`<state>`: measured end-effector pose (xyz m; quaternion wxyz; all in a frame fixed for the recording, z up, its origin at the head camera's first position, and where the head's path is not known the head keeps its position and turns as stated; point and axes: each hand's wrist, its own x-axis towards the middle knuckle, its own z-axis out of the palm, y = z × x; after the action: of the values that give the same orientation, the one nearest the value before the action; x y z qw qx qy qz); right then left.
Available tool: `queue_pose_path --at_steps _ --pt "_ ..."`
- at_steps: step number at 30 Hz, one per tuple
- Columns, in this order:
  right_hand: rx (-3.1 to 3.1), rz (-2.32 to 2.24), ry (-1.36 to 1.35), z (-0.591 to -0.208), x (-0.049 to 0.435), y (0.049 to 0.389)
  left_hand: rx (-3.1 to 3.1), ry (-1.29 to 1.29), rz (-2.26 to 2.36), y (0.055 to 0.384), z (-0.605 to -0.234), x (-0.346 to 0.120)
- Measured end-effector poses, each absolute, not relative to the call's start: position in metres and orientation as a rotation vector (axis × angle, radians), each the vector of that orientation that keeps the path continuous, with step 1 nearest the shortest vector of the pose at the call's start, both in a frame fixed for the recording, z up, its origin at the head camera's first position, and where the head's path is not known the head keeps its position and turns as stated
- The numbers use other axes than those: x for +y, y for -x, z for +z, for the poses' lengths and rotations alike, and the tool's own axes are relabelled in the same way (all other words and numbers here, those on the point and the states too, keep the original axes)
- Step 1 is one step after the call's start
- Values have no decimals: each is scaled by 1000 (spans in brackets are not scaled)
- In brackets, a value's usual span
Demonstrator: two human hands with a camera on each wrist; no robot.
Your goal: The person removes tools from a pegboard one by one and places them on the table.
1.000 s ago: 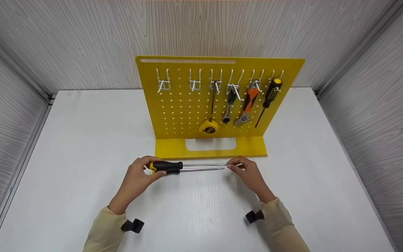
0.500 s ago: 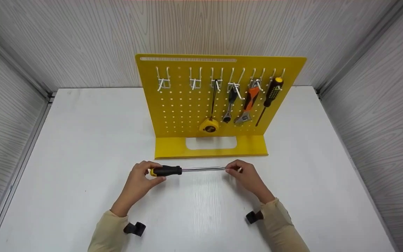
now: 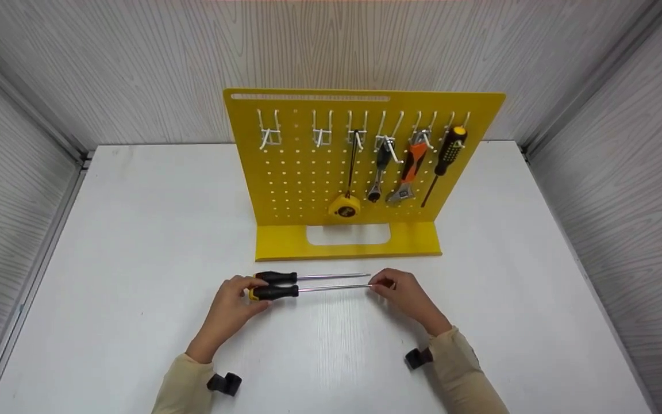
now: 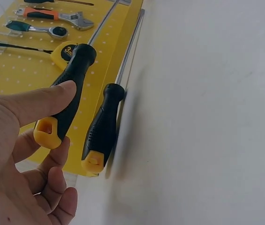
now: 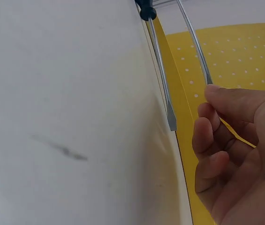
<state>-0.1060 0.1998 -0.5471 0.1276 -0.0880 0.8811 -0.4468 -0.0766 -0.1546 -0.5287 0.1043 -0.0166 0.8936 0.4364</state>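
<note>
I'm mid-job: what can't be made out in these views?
Held screwdriver: very tip hidden by the right hand, head and right wrist views.
Other screwdriver: handle cut off by top edge, right wrist view.
Tape measure: lettering too small, head view; body partly behind held screwdriver, left wrist view.

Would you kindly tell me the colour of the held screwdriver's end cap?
The end cap is yellow, clearest in the left wrist view.

Two screwdrivers [image 3: 288, 291] in black and yellow, one dotted yellow pegboard [image 3: 302, 190].
The handles [image 4: 102, 124] are black with yellow ends [image 4: 93, 161], the shafts [image 5: 161, 70] silver; the adjustable wrench [image 3: 414, 161] is orange, black and grey, the sleeves [image 3: 184, 385] beige.
</note>
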Motion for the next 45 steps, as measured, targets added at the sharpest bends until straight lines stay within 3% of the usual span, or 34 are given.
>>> queue_pose_path --at_steps 45 --pt "2651 -987 396 -552 194 116 2688 -28 1229 87 -555 -162"
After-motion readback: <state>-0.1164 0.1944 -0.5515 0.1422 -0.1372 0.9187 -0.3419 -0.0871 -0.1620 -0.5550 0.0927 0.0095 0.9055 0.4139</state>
